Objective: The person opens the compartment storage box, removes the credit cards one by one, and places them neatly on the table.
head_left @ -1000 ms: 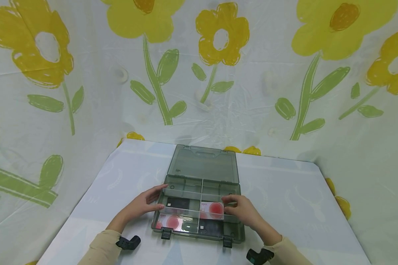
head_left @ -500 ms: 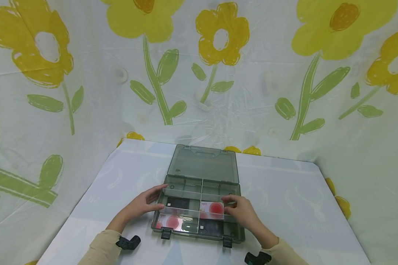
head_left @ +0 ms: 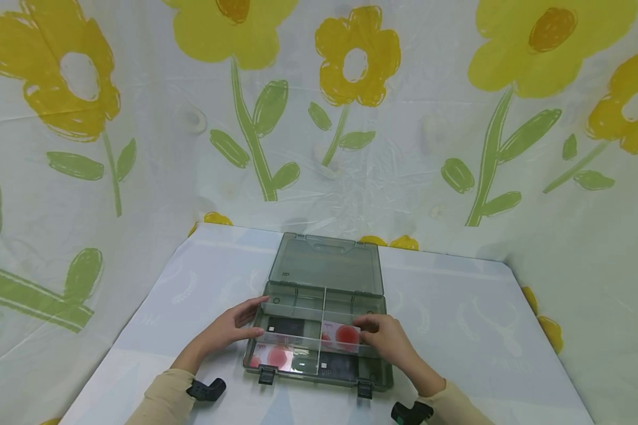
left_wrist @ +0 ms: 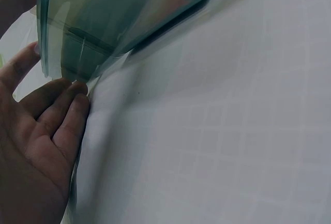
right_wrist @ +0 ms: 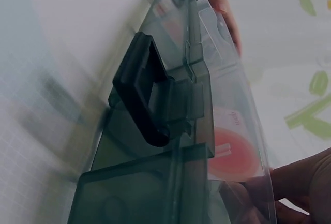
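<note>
A dark translucent compartment box (head_left: 377,369) stands with its lid lifted back. Inside the middle right compartment is a white card with a red circle (head_left: 347,335); my right hand (head_left: 389,339) pinches its right edge between thumb and fingers. In the right wrist view the same card (right_wrist: 232,154) shows through the clear divider. My left hand (head_left: 228,327) rests at the box's left side, thumb and fingers spread along the wall. From the left wrist view, the straight fingers of that hand (left_wrist: 44,131) touch the box's lower edge.
A black card (head_left: 285,326) lies in the middle left compartment. In the front row are another red-and-white card (head_left: 271,356) and a black VIP card (head_left: 339,366). Two dark latches (head_left: 266,375) hang at the front. The open lid (head_left: 326,264) lies toward the back.
The card in my right hand has tilted slightly, and my right hand and forearm have shifted a little to the left. My left hand keeps its place on the box.
</note>
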A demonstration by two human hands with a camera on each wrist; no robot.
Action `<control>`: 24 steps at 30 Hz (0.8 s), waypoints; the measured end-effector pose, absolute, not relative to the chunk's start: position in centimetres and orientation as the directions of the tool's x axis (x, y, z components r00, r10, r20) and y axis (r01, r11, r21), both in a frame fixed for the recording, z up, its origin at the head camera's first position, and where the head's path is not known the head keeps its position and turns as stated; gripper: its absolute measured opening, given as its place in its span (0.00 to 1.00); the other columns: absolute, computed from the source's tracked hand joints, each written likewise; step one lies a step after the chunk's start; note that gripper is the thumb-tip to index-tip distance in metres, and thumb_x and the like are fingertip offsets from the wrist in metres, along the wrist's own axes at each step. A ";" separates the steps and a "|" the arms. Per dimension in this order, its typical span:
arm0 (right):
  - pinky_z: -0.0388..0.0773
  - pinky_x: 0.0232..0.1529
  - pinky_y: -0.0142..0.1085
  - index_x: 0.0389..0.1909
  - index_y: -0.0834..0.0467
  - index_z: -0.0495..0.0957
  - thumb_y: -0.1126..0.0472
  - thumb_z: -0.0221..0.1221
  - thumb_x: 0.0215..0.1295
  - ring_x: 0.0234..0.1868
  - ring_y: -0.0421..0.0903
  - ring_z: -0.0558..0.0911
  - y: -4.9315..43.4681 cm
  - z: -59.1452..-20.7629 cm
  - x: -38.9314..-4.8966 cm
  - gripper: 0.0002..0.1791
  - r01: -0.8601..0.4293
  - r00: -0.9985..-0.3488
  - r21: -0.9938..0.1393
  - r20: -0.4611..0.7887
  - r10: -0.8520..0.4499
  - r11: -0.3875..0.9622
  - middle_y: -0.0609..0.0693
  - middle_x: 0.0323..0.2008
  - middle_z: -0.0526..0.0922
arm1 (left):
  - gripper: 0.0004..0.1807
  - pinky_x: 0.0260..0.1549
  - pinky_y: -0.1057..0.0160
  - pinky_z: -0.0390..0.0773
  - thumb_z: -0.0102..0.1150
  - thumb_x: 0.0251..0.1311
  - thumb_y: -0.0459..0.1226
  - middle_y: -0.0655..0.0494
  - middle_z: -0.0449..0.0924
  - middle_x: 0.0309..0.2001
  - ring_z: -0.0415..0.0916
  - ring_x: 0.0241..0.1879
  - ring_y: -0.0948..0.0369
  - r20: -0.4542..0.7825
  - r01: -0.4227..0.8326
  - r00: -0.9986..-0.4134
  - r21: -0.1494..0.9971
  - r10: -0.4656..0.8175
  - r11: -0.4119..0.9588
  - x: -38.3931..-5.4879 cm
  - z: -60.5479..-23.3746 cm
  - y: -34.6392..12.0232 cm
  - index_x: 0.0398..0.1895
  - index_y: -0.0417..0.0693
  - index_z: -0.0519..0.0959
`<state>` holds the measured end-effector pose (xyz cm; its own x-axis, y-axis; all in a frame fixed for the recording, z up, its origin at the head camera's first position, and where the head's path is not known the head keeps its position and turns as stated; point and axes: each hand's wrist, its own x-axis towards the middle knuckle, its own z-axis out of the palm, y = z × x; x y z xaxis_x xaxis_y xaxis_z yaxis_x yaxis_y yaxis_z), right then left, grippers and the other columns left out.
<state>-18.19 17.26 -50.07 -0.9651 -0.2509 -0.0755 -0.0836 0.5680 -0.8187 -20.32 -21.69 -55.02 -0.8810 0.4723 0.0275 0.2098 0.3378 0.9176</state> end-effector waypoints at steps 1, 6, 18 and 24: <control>0.90 0.36 0.37 0.47 0.63 0.86 0.73 0.62 0.65 0.38 0.45 0.87 17.3 -50.1 -18.2 0.12 -0.085 -0.963 -0.820 -0.078 -0.258 0.566 0.54 0.42 0.88 | 0.41 0.74 0.46 0.57 0.67 0.66 0.39 0.41 0.56 0.78 0.52 0.77 0.41 0.027 0.209 -0.881 0.918 0.473 0.337 -20.3 -55.0 -21.7 0.79 0.47 0.60; 0.89 0.34 0.35 0.46 0.61 0.87 0.73 0.60 0.66 0.37 0.45 0.86 17.3 -50.2 -18.5 0.13 -0.109 -0.955 -0.818 -0.070 -0.287 0.565 0.54 0.42 0.88 | 0.40 0.74 0.46 0.57 0.67 0.66 0.39 0.42 0.56 0.78 0.52 0.77 0.41 0.023 0.204 -0.881 0.920 0.472 0.336 -20.3 -55.0 -21.7 0.79 0.47 0.60; 0.83 0.27 0.30 0.50 0.57 0.86 0.73 0.56 0.68 0.32 0.44 0.84 17.5 -50.1 -18.8 0.16 -0.176 -0.942 -0.810 -0.027 -0.335 0.560 0.54 0.46 0.88 | 0.40 0.74 0.47 0.57 0.67 0.66 0.39 0.42 0.56 0.78 0.52 0.77 0.41 0.022 0.201 -0.884 0.920 0.468 0.336 -20.4 -55.1 -21.7 0.78 0.48 0.60; 0.83 0.27 0.31 0.51 0.58 0.86 0.69 0.57 0.71 0.32 0.44 0.81 17.6 -50.4 -18.9 0.13 -0.146 -0.950 -0.830 -0.035 -0.311 0.539 0.54 0.46 0.87 | 0.40 0.74 0.47 0.57 0.68 0.66 0.40 0.43 0.57 0.78 0.52 0.77 0.41 0.018 0.196 -0.888 0.918 0.460 0.344 -20.4 -55.1 -21.6 0.78 0.48 0.61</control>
